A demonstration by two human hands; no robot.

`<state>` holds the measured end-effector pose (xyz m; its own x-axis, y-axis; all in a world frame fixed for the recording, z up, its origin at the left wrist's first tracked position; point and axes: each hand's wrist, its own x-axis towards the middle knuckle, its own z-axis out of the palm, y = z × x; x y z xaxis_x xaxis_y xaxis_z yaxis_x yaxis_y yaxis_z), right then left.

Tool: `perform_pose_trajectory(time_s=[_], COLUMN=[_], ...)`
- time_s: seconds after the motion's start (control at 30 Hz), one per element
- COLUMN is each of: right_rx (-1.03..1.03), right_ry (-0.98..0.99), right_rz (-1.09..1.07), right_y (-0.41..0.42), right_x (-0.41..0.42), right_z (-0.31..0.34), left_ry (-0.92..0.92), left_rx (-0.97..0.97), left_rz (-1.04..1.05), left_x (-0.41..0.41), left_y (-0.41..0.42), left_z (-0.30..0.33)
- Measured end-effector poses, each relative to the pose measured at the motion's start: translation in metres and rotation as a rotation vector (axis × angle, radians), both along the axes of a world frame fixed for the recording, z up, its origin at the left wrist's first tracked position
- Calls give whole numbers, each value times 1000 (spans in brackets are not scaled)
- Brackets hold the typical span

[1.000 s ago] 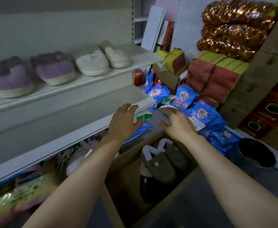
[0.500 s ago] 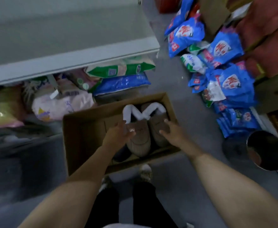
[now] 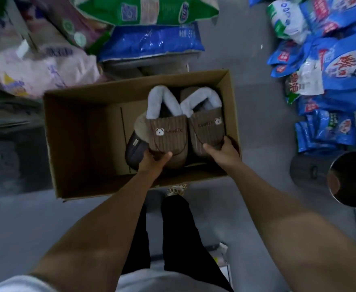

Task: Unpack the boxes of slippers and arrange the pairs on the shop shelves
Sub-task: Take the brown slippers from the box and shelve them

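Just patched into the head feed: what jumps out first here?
Dead centre, an open cardboard box on the floor holds a brown slipper pair with bear patches; the left hand grips the left slipper by its toe, the right hand the right slipper. Blue bags pile up at right.

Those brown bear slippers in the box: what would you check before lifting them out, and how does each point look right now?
1. Left hand grips the left slipper's toe: ok.
2. Right hand grips the right slipper's toe: ok.
3. Both slippers side by side, a matching pair: ok.
4. Space above the cardboard box free for lifting: ok.
5. Dark slipper underneath not snagged on the pair: cannot tell.
6. Shelf space ready: cannot tell, out of view.
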<state>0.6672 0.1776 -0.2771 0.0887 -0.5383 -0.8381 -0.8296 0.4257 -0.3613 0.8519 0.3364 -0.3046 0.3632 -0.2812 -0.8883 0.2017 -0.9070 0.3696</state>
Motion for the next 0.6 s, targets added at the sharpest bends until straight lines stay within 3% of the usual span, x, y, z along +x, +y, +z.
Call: perform_pose_trajectory(time_s=[0.17,0.33,0.6], right_rx=[59,178,136], right_ry=[-103,-208,-371], right_rz=[-200,-315,-499], right_y=[5,13,24], right_x=[-1,-2,23], right_z=[-6,-7,11], left_ry=[-19,158,174], left_rx=[5,-85,-218], left_rz=[174,533,661], left_x=[-4,7,-1], left_y=[1,8,6], left_z=[-2,12,32])
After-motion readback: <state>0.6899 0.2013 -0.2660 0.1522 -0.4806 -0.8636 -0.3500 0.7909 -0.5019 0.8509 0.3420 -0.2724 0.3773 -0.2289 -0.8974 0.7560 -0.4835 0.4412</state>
